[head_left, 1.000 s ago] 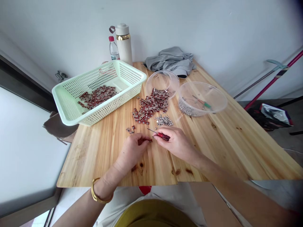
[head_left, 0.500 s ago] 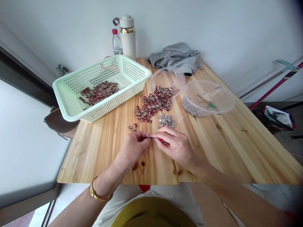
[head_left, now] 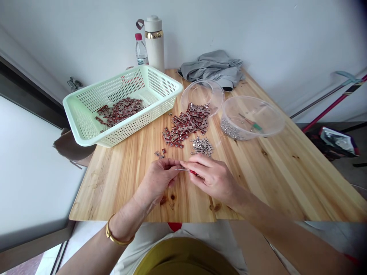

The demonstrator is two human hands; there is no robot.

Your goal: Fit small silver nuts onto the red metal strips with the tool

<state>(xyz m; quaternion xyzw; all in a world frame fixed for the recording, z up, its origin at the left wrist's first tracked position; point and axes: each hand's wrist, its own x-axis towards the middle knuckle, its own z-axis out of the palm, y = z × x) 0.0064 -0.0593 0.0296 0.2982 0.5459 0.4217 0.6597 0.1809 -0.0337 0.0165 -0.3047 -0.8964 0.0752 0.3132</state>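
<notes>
My right hand (head_left: 213, 175) is closed around a small screwdriver (head_left: 183, 169) with a red handle, its thin metal shaft pointing left. Facing it, my left hand (head_left: 159, 177) is pinched shut, thumb against fingers, with the shaft's tip close to the thumb. What the left fingers hold is too small and covered to make out. Just beyond the hands lie a cluster of round silver metal pieces (head_left: 202, 146) and a heap of reddish-brown strips with metal contacts (head_left: 186, 126). Several loose small bits (head_left: 160, 153) rest beyond the left hand.
A pale green basket (head_left: 140, 128) holding more reddish strips stands at the left. A clear round tub (head_left: 275, 122) contains silver pieces and a green-handled tool; its lid (head_left: 219, 97) lies beside it. Behind are a bottle (head_left: 141, 51), a flask (head_left: 155, 49) and grey cloth (head_left: 210, 65).
The screwdriver's shaft has shifted slightly down and left across the left fingertips. The right fingertips have moved a little closer to the left hand.
</notes>
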